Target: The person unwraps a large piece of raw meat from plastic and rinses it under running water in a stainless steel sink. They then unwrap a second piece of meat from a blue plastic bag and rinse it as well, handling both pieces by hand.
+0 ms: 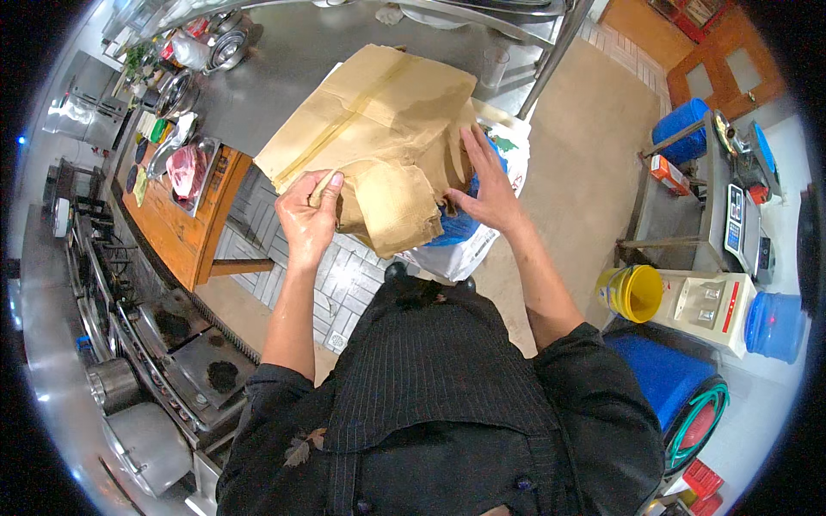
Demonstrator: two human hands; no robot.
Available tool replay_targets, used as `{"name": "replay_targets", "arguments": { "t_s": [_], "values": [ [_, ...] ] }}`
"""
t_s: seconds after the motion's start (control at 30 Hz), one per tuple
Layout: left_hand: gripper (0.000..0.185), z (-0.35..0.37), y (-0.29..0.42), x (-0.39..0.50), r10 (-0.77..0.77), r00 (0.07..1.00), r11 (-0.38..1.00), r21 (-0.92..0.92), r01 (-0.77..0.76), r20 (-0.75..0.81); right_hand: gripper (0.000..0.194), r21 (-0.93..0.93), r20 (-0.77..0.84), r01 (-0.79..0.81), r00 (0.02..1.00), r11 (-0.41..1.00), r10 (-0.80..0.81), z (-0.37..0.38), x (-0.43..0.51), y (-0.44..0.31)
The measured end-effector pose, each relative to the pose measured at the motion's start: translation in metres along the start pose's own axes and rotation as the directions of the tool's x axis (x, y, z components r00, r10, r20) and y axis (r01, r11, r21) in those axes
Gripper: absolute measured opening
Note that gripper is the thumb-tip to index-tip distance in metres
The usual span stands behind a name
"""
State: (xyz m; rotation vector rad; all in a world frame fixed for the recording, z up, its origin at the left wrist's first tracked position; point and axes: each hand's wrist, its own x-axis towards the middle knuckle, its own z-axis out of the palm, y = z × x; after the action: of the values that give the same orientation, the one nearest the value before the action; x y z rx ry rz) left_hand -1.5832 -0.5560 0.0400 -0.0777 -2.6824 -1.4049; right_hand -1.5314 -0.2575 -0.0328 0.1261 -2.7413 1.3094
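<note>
A large brown cardboard sheet (387, 97), creased, with a strip of tape along it, lies in front of me, partly over a steel table. Its near flap (397, 203) is folded and has a ragged, torn edge. My left hand (310, 209) looks wet and pinches a fold of the cardboard between thumb and fingers. At the right edge, my right hand (487, 184) rests against the crumpled cardboard, with thumb and fingers spread. Under and beside that hand are a blue plastic bag (455, 232) and a white plastic bag with print (474, 255).
The steel table (277, 71) holds metal bowls (227, 51) and a clear glass (495, 68). Raw meat (186, 171) sits on a tray on the wooden table (174, 238) at left. A stove (193, 348) stands lower left; a yellow bucket (629, 293) and water dispenser (703, 309) are right.
</note>
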Motion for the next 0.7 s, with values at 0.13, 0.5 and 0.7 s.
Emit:
{"name": "replay_targets", "arguments": {
  "t_s": [0.13, 0.5, 0.7],
  "values": [
    [0.017, 0.002, 0.011, 0.001, 0.073, 0.996, 0.997, -0.032, -0.075, -0.049, 0.111, -0.175, 0.144, 0.111, 0.986, 0.978, -0.086, -0.004, 0.028, -0.013],
    [0.021, -0.003, -0.01, 0.058, -0.247, 0.966, 0.822, -0.545, 0.165, -0.081, 0.061, -0.482, -0.465, 0.128, 0.801, 0.867, -0.376, 0.033, 0.173, -0.046],
    [0.022, -0.009, -0.027, 0.098, -0.46, 0.868, 0.413, -0.82, 0.396, 0.187, 0.048, -0.653, -0.04, 0.243, 0.935, 0.717, -0.353, 0.039, 0.254, -0.048]
  ]
}}
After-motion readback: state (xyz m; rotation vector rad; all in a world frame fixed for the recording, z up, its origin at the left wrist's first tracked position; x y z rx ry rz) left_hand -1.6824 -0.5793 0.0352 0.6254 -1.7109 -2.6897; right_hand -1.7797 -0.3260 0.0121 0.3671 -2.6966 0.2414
